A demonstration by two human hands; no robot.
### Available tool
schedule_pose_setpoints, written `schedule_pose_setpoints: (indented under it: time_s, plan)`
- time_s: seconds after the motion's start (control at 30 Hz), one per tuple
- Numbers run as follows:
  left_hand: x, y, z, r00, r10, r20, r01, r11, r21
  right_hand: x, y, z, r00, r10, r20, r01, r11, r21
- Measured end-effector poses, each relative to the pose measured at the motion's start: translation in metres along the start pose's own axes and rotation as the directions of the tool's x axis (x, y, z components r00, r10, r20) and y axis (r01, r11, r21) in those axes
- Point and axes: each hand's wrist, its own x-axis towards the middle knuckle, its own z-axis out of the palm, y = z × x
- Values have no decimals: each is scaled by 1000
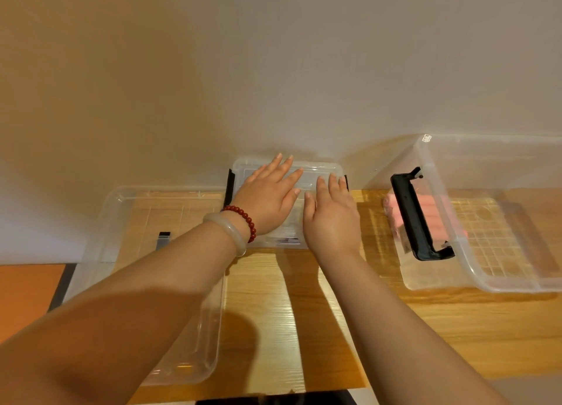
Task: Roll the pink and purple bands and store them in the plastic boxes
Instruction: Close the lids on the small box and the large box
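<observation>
The left hand [267, 197] and right hand [331, 213] both lie flat, fingers straight and slightly spread, on the lid of the small clear box [322, 168], gripping nothing. This box sits against the wall [273, 70] at the far edge of the desk [273, 313], with a black latch [230, 185] on each short side. What it holds is hidden under the hands. A red bead bracelet [243, 219] and a pale bangle [228, 228] ring the left wrist. To the right, well apart from the small box, stands a large clear box [486, 280] with a black handle [416, 219]. Rolled pink bands [390, 213] show through its wall, at its left end. To the left lies a shallow clear piece [112, 210], lid or tray I cannot tell, under the left forearm and reaching past the desk's left edge. Bare wood runs between the forearms down to the desk's near edge.
</observation>
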Motion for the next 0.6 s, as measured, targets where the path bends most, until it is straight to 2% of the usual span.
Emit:
schedule_pose_setpoints:
  time_s: [0.13,0.33,0.5,0.6]
  plan:
    - [-28,-23,-10,1000,6,-14,-5,1000,28,-21,-37,10,999,-51,-13,51,998,21]
    - [-86,-69,-13,998,-59,-36,60,998,26,-57,-84,36,987,-160,6,160,986,37]
    - [-134,-116,-3,989,-150,-8,150,989,8,-94,-118,66,967,-215,-135,230,967,109]
    - [-157,-140,8,976,-212,54,212,977,7,-116,-128,87,965,-227,-132,240,966,91]
